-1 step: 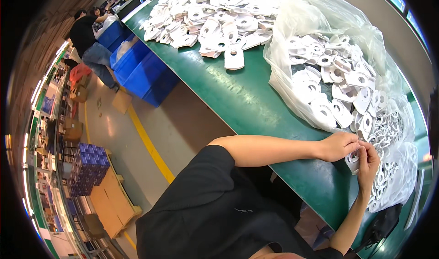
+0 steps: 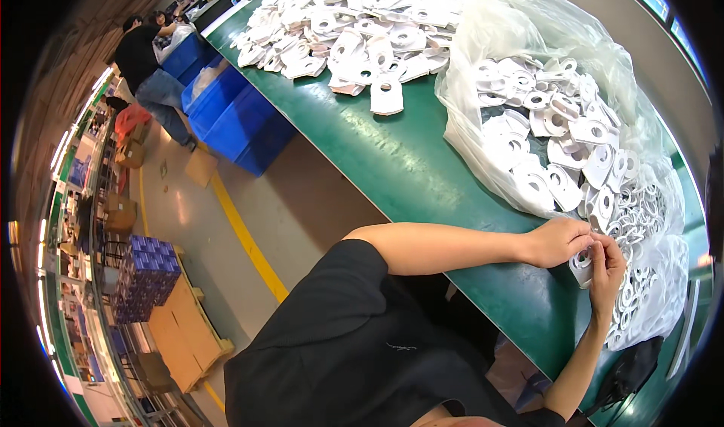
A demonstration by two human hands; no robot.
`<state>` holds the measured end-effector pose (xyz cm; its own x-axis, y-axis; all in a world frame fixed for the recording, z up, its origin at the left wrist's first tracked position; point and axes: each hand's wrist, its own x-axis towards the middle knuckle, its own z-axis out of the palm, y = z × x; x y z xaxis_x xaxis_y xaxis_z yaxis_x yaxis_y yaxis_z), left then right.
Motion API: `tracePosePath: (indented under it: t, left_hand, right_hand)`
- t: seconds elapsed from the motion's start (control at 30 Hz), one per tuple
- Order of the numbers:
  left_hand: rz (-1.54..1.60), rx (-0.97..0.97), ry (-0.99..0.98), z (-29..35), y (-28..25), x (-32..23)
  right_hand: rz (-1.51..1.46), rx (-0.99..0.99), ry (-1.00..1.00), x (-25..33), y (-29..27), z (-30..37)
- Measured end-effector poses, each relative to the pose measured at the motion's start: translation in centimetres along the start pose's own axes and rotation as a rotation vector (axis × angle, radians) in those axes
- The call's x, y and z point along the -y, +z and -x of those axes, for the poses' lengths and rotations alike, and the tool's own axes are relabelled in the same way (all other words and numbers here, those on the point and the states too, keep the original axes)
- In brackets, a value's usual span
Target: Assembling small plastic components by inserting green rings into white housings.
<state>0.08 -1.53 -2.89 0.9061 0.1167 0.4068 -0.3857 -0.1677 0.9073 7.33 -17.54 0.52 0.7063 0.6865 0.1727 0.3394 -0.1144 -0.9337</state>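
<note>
Right of centre in the frame, at the green table [image 2: 411,172], the left hand [image 2: 559,241] and right hand [image 2: 609,267] pinch a flat white piece with a round hole [image 2: 580,261], apparently in close fingertip work, the next move likely calling for steadiness.

White pieces [image 2: 584,276], green tabletop [image 2: 392,163], blue bins [image 2: 245,129], black shirt [image 2: 324,336], yellow line [image 2: 246,240]

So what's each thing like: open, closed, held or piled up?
White holed plate: held
Left hand: curled, pinching it
Right hand: curled, pinching it too
Larger translucent plastic bag: open
Other white plates: heaped loosely
White rings: heaped loosely
Blue bins: open-topped
Purple-blue boxes: stacked
</note>
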Motion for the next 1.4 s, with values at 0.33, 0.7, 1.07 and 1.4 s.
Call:
tracePosePath:
  t: [0.33, 0.7, 1.07, 1.4]
  left_hand:
    - [-0.251, 0.015, -0.035, -0.1, -0.8, -0.7]
    - [-0.161, -0.042, -0.017, 0.6, 0.6, -0.7]
    - [-0.331, 0.175, -0.086, 0.8, -0.2, -1.5]
    - [-0.145, 0.209, -0.163, 0.1, -0.8, -1.3]
  right_hand:
    - [0.098, 0.1, 0.024, -0.9, -0.5, -0.1]
    - [-0.496, -0.277, 0.123, -2.8, 0.2, -0.3]
    - [0.039, -0.239, 0.067, -2.7, 0.2, -0.3]
    - [-0.197, -0.211, 0.153, -2.8, -1.2, -0.7]
